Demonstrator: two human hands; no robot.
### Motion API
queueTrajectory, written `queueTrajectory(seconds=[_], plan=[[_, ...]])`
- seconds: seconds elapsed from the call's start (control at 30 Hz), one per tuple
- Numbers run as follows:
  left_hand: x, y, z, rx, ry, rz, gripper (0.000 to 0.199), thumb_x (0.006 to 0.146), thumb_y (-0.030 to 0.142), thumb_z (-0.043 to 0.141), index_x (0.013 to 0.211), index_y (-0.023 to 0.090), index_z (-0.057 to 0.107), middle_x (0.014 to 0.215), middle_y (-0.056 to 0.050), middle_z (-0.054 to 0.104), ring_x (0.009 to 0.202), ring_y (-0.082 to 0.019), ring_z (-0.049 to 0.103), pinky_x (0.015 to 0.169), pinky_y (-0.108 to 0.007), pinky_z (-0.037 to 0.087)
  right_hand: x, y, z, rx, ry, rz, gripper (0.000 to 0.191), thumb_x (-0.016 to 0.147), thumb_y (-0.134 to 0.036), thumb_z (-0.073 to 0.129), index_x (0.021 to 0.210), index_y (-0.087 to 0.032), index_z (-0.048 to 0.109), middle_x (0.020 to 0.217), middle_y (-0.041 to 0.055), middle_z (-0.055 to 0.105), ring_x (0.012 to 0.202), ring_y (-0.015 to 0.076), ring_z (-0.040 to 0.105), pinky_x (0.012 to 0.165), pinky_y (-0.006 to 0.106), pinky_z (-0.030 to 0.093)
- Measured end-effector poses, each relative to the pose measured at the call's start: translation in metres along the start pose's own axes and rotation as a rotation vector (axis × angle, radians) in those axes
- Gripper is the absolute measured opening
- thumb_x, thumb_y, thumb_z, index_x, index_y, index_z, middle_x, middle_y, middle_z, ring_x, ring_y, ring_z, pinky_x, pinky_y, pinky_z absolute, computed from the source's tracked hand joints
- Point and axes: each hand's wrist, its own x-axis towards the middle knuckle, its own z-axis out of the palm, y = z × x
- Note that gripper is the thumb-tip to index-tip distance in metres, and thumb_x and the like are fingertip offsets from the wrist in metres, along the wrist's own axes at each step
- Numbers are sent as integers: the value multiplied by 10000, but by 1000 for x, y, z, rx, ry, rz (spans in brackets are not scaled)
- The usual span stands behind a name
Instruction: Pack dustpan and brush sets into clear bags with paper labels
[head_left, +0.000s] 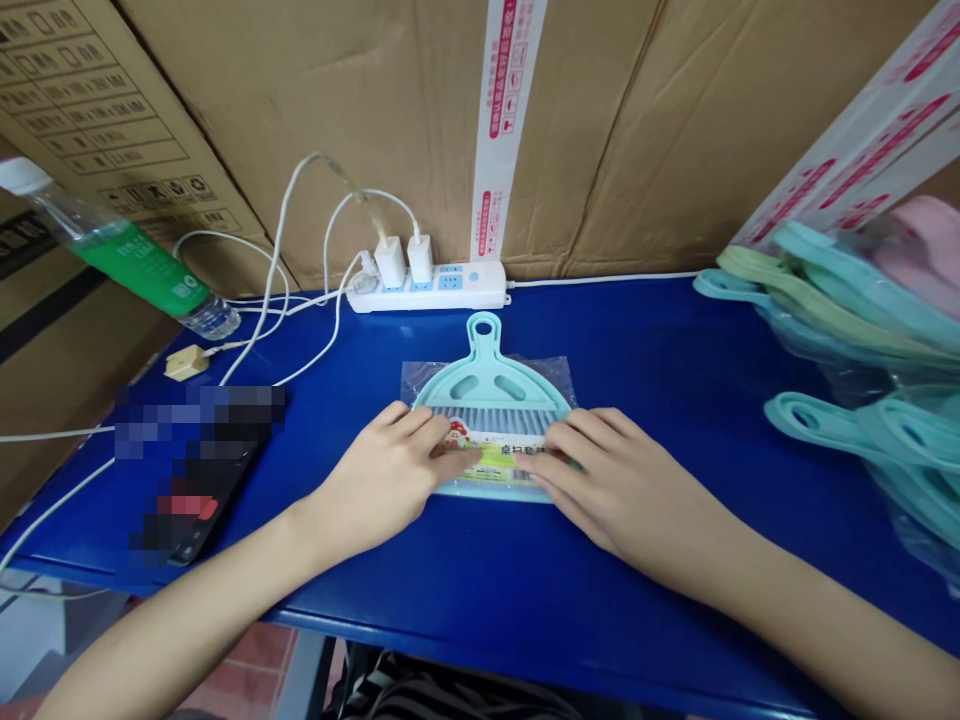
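A light teal dustpan and brush set [484, 385] lies on the blue table, its looped handle pointing away from me. Clear plastic film shows around its sides, and a printed label [491, 460] covers the part below the grey bristles. My left hand [390, 470] grips the left side of the set, fingers bent over the edge and thumb on the label. On the right side, my right hand [611, 470] holds it in the same way, its fingers curled and thumb resting on the label.
Wrapped teal, green and pink sets [847, 290] pile up at the right. A white power strip [465, 290] with chargers and cables stands behind. At the left are a tilted bottle [142, 265] and a partly blurred black device [225, 470]. Cardboard [375, 90] backs the table [480, 570].
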Motion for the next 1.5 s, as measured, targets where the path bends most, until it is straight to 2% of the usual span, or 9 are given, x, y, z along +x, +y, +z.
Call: queueTrajectory(seconds=[0.17,0.43,0.6,0.73,1.0,1.17,1.37,1.5], plan=[[-1,-2,-5,-47,-72,-72,465,826,2,524,1137,294,711,761,-19,542,742,-188,507,658,-324,347,-2,1,-5,24,-26,24,190,901,-124,525,848,-193,694,747,54,601,761,219,494,699,338,340],[-4,-7,-9,-67,-61,-99,470,820,-20,503,1080,288,744,739,-23,519,695,-181,443,642,-324,316,-3,4,-9,92,14,62,230,904,-140,504,795,-190,701,718,57,569,761,221,474,696,339,345],[-6,-11,-12,-68,-100,-118,488,813,-43,493,1063,286,751,745,-18,512,696,-168,434,628,-310,304,-7,7,-13,169,5,123,262,919,-148,491,813,-205,725,711,52,572,763,215,482,700,339,349],[-9,-15,-14,-89,-155,-154,524,822,-54,462,1082,300,747,752,-15,505,703,-159,439,639,-298,340,-9,11,-16,223,-3,147,284,930,-158,483,852,-217,750,706,45,579,755,206,489,698,335,354],[-15,-24,-20,-171,-204,-189,589,845,-56,372,1083,328,749,736,-20,492,703,-164,446,652,-303,411,-11,17,-22,252,-51,177,319,919,-153,472,772,-235,743,648,30,558,708,190,494,671,327,361],[-18,-28,-25,-158,-205,-199,580,844,-46,368,1069,323,754,733,-19,488,696,-153,441,605,-262,406,-14,19,-24,225,-76,170,299,901,-153,489,802,-252,753,658,29,593,735,202,545,704,347,390],[-19,-28,-24,-166,-169,-197,533,859,-42,398,1029,304,765,741,-20,506,698,-156,460,601,-263,413,-15,21,-25,225,-76,165,273,901,-155,505,794,-246,738,653,14,622,708,199,571,738,358,400],[-19,-24,-25,-130,-140,-160,492,852,-40,419,1014,277,760,762,-24,517,695,-164,466,595,-270,413,-14,17,-25,187,-55,144,292,919,-144,479,714,-215,675,626,14,594,685,189,550,740,342,410]])
